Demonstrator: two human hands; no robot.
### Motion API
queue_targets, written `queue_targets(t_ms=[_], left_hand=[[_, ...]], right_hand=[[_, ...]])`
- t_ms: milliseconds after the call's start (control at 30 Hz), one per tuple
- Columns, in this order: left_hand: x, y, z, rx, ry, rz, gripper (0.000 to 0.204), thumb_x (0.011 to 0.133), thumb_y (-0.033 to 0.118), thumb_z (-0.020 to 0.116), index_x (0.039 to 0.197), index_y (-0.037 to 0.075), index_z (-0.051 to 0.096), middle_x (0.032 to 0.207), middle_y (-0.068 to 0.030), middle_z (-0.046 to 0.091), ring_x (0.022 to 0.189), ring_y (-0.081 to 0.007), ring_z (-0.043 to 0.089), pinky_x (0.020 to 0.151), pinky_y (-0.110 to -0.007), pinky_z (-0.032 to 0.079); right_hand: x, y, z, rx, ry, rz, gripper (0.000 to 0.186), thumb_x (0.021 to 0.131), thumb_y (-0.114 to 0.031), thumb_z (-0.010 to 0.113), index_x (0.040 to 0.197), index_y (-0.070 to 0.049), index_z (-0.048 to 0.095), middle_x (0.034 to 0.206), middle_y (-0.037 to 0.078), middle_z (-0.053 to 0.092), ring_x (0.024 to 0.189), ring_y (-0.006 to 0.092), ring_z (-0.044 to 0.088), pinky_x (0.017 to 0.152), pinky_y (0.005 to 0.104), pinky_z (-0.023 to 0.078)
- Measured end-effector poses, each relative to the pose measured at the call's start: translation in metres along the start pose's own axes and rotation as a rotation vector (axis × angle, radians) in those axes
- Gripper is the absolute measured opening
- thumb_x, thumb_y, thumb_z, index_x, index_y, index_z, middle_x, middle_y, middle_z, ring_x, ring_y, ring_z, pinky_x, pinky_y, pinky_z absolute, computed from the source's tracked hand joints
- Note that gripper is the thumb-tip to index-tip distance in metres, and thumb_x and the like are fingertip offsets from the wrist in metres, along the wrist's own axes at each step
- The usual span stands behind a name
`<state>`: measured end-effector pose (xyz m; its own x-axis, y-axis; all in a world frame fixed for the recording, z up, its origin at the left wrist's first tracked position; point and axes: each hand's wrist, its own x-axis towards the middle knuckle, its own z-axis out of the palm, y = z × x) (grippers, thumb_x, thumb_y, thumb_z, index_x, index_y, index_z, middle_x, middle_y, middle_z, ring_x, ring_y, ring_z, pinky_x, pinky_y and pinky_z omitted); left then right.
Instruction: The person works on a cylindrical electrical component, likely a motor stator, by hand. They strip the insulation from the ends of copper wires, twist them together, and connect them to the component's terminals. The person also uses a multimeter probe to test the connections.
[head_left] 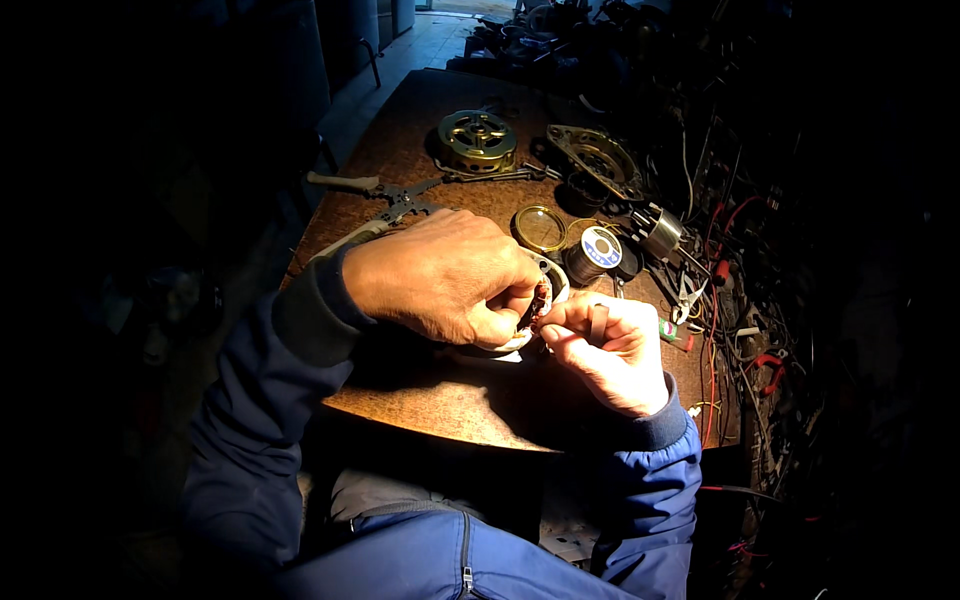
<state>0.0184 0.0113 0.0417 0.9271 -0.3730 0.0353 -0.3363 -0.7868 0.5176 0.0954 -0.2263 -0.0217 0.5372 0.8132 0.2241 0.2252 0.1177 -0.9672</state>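
Note:
A round pale-rimmed motor part (pixel 561 280) with copper-coloured windings showing inside lies near the front of the wooden table. Over its left side bends my left hand (pixel 450 275), thumb and fingers closed on the inner edge; my palm hides much of the part. At the part's right side my right hand (pixel 610 345) pinches with thumb and forefinger. Whatever lies between those fingertips is too small to make out. A dark band circles one finger of this hand. Just beyond stand a spool of thin wire (pixel 600 249) with a blue and white label and a brass-coloured ring (pixel 540 229).
Wire strippers (pixel 400 203) lie beyond my left hand. Farther back sit a slotted brass-coloured motor cover (pixel 478 140) and a triangular metal bracket (pixel 600 160). On the right are a metal cylinder (pixel 660 234), pliers (pixel 687 300) and tangled wires (pixel 715 330) along the table's edge.

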Motion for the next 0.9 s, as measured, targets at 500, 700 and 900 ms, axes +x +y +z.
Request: queue_targets(t_ms=[500, 700, 900], left_hand=[[-0.002, 0.001, 0.001, 0.004, 0.026, 0.012, 0.015, 0.086, 0.023, 0.072, 0.081, 0.009, 0.072, 0.074, -0.0092, 0.071, 0.069, -0.0307, 0.068, 0.063, -0.043, 0.049], [-0.002, 0.002, 0.001, -0.006, 0.02, 0.0, 0.015, 0.086, 0.023, 0.072, 0.081, 0.009, 0.072, 0.074, -0.0087, 0.072, 0.069, -0.0305, 0.069, 0.063, -0.043, 0.049], [-0.001, -0.002, 0.003, -0.009, 0.016, 0.0, 0.015, 0.086, 0.024, 0.073, 0.081, 0.01, 0.073, 0.075, -0.0082, 0.072, 0.07, -0.0299, 0.07, 0.064, -0.042, 0.05]], right_hand=[[-0.004, -0.015, 0.001, 0.167, 0.077, 0.05, 0.006, 0.094, -0.001, 0.073, 0.091, 0.004, 0.071, 0.085, 0.004, 0.071, 0.077, 0.006, 0.058, 0.072, 0.0251, 0.05], [-0.004, -0.008, -0.004, -0.054, 0.06, 0.067, 0.016, 0.085, 0.009, 0.077, 0.083, 0.001, 0.063, 0.09, 0.008, 0.073, 0.075, 0.0069, 0.058, 0.068, 0.0244, 0.049], [-0.002, 0.005, 0.001, 0.047, 0.029, 0.003, 0.019, 0.089, 0.001, 0.074, 0.108, 0.003, 0.076, 0.075, -0.008, 0.06, 0.069, 0.0011, 0.047, 0.062, 0.0204, 0.038]])
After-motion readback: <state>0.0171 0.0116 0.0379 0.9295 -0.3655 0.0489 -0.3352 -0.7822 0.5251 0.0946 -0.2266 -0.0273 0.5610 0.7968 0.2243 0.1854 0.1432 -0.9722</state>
